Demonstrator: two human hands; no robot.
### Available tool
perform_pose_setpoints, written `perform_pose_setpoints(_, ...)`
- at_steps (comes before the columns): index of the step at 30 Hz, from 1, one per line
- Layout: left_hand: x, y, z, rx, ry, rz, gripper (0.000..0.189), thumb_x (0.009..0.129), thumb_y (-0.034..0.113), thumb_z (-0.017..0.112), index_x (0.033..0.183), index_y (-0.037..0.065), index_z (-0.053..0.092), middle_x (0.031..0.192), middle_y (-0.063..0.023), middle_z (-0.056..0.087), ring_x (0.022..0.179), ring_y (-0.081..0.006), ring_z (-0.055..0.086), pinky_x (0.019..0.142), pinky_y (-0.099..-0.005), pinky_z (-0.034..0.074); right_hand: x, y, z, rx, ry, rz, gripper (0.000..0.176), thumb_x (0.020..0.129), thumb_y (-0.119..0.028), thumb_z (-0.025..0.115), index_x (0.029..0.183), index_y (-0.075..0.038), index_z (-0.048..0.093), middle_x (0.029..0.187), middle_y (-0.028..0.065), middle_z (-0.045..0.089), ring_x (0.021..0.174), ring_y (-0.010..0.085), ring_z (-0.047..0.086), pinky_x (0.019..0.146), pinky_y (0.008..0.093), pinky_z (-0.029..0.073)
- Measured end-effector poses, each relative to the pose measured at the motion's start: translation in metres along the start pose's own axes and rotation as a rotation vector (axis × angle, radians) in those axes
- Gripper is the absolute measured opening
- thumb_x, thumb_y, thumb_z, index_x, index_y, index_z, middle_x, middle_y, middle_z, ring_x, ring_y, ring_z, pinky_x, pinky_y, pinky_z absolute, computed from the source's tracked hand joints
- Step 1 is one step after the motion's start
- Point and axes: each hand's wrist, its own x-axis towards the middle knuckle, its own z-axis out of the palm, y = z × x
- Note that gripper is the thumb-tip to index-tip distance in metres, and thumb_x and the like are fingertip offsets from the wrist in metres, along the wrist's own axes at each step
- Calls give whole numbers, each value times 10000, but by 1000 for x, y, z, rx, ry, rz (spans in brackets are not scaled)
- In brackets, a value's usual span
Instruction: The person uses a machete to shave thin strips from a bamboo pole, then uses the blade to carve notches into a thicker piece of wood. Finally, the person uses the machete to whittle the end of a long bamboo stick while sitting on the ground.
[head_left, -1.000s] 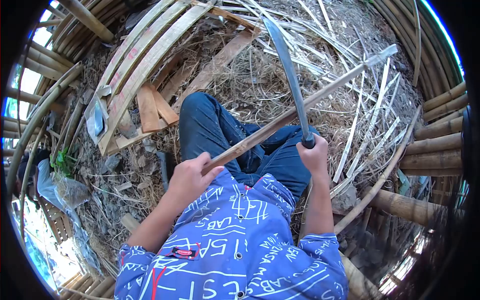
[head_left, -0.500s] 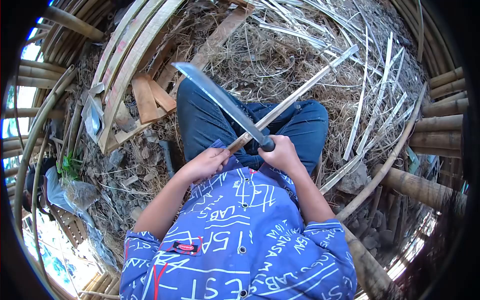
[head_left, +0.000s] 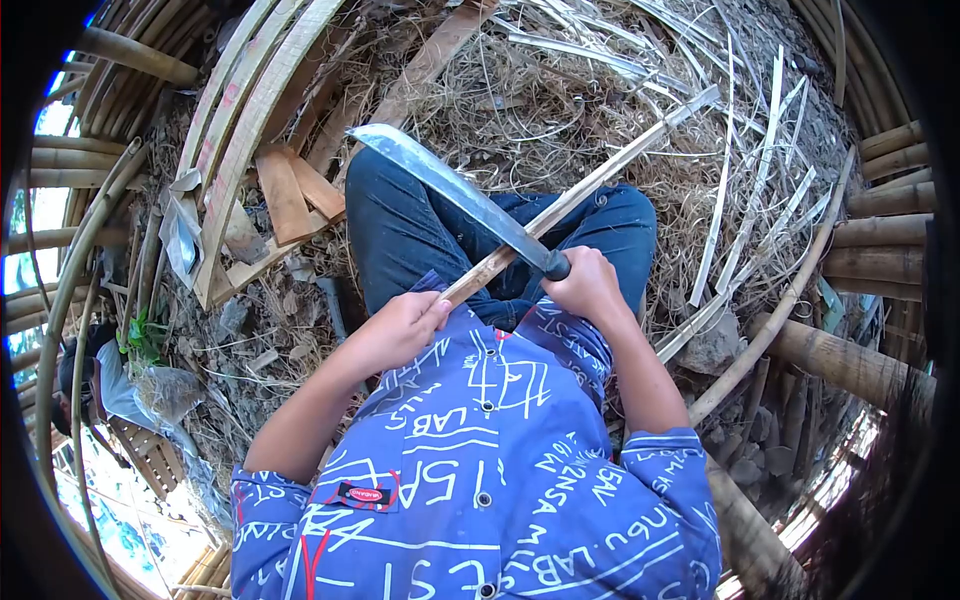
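Observation:
My left hand point(head_left: 407, 328) is closed around the near end of a long, pale split-bamboo strip point(head_left: 606, 178), which slants up to the right across my lap. In my right hand point(head_left: 588, 283) is a machete point(head_left: 462, 200), gripped by its dark handle. The blade lies across the strip just ahead of the handle, its broad tip pointing up and left over one knee. My fingers hide most of the handle and the strip's near end. Both crossed legs in blue jeans point(head_left: 400, 235) lie under the strip and blade.
Thin shavings point(head_left: 540, 130) cover the ground ahead. Long pale slats point(head_left: 250, 110) and brown wood pieces point(head_left: 285, 195) lie to the left. Split strips point(head_left: 745, 200), a curved pole point(head_left: 800, 300) and a stone point(head_left: 708, 345) are on the right. Another person point(head_left: 110, 385) is partly visible far left.
My right hand has moved a little forward and right, carrying the machete, so the blade crosses the bamboo strip farther from my left hand. The left hand keeps its hold.

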Motion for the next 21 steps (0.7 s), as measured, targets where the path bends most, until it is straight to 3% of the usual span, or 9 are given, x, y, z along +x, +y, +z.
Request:
perform_pose_setpoints(7, -1, 5, -8, -40, -21, -51, 352, 1033, 278, 432, 792, 39, 528, 626, 24, 483, 585, -66, 452, 545, -258, 396, 7, 4, -7, -51, 46, -15, 230, 687, -295, 675, 762, -83, 727, 793, 208, 692, 819, 413, 665, 773, 477, 530)
perform_pose_setpoints(14, -10, 8, -15, -145, -60, -118, 334, 1037, 291, 437, 799, 68, 509, 617, 56, 442, 521, -36, 378, 465, -220, 322, 15, 21, -17, -80, 66, 10, 260, 702, -309, 673, 806, -81, 741, 824, 223, 693, 845, 414, 667, 794, 468, 526)
perform_pose_setpoints(16, -19, 4, -24, -168, -73, -137, 328, 1039, 295, 435, 806, 74, 505, 614, 60, 435, 509, -32, 364, 453, -217, 312, 23, 41, -24, -111, 172, 107, 278, 700, -307, 673, 813, -61, 735, 840, 233, 694, 867, 410, 669, 800, 467, 528)
perform_pose_setpoints(18, -37, -3, -38, -225, -110, -231, 346, 1037, 293, 435, 796, 61, 527, 635, 56, 452, 556, -48, 411, 500, -229, 367, 42, 86, -34, -136, 280, 267, 300, 701, -305, 672, 817, -34, 728, 824, 233, 697, 860, 379, 690, 776, 450, 535)
perform_pose_setpoints(20, -51, -5, -46, -233, -114, -283, 340, 1038, 301, 432, 806, 73, 529, 636, 60, 448, 549, -40, 394, 485, -221, 343, 62, 156, -48, 109, 325, 327, 287, 711, -272, 655, 799, -5, 715, 737, 211, 689, 759, 332, 706, 704, 429, 531)
perform_pose_setpoints(21, -55, -3, -46, -214, -112, -291, 338, 1038, 303, 431, 811, 73, 529, 633, 61, 448, 547, -37, 392, 480, -219, 338, 57, 161, -59, 116, 332, 327, 269, 715, -253, 644, 785, -1, 708, 694, 196, 675, 708, 315, 696, 678, 422, 522)
